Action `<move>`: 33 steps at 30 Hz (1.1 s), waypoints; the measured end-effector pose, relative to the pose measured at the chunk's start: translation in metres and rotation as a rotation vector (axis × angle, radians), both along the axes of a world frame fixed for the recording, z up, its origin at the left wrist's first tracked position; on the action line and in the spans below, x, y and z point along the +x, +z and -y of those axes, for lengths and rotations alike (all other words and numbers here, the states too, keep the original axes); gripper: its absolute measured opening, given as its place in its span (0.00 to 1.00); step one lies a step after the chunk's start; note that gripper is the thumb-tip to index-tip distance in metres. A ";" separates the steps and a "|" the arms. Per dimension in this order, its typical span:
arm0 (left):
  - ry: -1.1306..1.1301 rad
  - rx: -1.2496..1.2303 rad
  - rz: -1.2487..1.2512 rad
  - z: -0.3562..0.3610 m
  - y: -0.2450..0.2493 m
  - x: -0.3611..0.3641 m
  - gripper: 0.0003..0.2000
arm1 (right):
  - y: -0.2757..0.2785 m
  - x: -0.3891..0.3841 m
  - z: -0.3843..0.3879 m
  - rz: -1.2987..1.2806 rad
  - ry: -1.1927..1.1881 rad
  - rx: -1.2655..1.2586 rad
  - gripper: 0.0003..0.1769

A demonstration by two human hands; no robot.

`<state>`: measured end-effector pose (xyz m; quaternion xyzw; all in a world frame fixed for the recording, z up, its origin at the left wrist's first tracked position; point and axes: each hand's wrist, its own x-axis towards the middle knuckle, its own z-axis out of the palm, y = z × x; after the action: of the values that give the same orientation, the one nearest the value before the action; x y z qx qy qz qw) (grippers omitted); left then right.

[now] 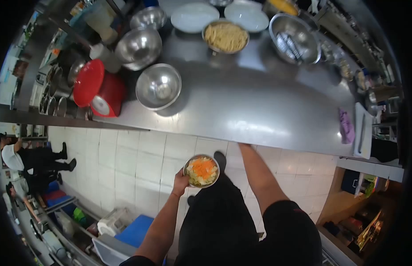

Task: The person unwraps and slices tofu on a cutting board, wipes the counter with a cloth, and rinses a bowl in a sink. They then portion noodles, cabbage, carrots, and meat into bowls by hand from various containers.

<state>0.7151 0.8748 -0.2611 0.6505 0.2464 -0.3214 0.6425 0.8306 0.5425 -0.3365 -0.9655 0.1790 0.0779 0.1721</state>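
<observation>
My left hand [181, 182] grips the rim of a small metal bowl [218, 174], held over the floor in front of my legs. Shredded orange carrot [203, 168] lies on top of pale chopped vegetables [209, 180] in it. My right forearm [259, 175] reaches to the near edge of the steel table [241, 102]. Beyond the wrist, the table hides my right hand, so what it touches does not show.
An empty metal bowl [159, 87] stands by a red kitchen scale [99, 88]. Farther back are a bowl of pale strips [225, 37], white plates [195, 17] and a large bowl with a whisk [288, 46]. A purple cloth [346, 127] lies right. People [26, 159] stand left.
</observation>
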 end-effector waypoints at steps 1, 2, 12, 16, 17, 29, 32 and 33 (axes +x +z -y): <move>0.004 0.027 -0.039 -0.003 0.007 -0.009 0.25 | -0.013 0.005 0.011 -0.066 -0.018 -0.010 0.11; 0.017 -0.017 -0.077 0.000 0.016 -0.005 0.25 | -0.022 0.006 0.020 -0.104 -0.030 -0.022 0.11; 0.146 -0.069 -0.029 0.038 0.014 0.038 0.25 | -0.020 -0.002 0.056 -0.121 -0.150 0.020 0.11; 0.142 -0.143 0.042 0.060 0.016 0.067 0.28 | 0.003 -0.002 0.051 0.143 -0.254 0.277 0.11; 0.133 -0.142 0.038 0.066 0.020 0.072 0.29 | 0.013 -0.006 0.037 0.250 -0.266 0.424 0.12; -0.097 -0.032 -0.004 0.041 0.162 0.063 0.21 | 0.267 -0.075 -0.081 -0.125 0.545 0.530 0.11; -0.216 -0.086 0.118 0.050 0.231 0.087 0.19 | 0.327 -0.045 -0.051 0.286 0.689 0.587 0.13; -0.195 -0.091 0.176 0.058 0.238 0.099 0.18 | 0.345 -0.033 -0.043 0.291 0.726 0.584 0.13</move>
<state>0.8137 0.8164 -0.0232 0.6672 0.1099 -0.3349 0.6562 0.7972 0.5859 0.0080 -0.8779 -0.2244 0.0440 0.4207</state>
